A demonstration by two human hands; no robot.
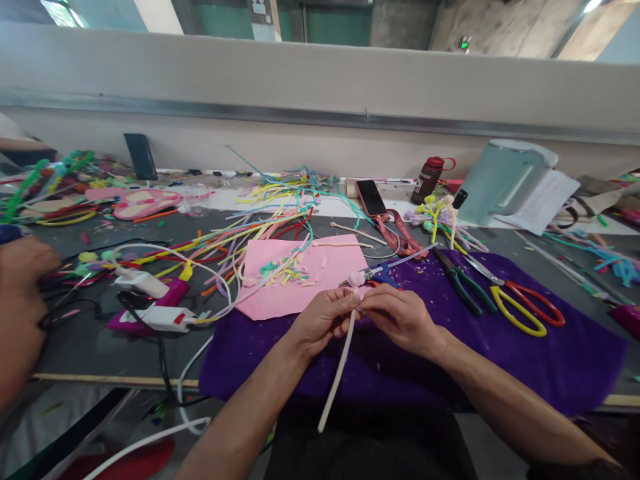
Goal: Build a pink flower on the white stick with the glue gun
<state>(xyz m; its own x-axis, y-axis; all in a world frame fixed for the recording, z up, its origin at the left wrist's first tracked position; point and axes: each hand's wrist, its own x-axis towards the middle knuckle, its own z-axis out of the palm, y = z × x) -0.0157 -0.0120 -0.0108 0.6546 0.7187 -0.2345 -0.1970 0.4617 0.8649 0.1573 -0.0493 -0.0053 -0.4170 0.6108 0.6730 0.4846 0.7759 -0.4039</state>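
In the head view, the left hand is at the lower centre of the frame, its thumb and fingertips closed on the top of a cream fuzzy stem, which hangs down toward the bottom edge. A small pale pink flower-like piece sits just above the fingertips. The right hand, just beside it, has its thumb and forefinger pinched together at a small pink piece by the top of the stem; its other fingers are curled in. Under the hands lies a purple cloth. Left of the hands, a pink sheet carries short coloured clippings. On the right side of the frame, dark green-handled pliers lie near scissors with one red and one yellow handle. Above centre are a phone and, to its right, a dark bottle with a red lid. At left, a power strip holds white plugs, and at the left edge another person's arm shows.
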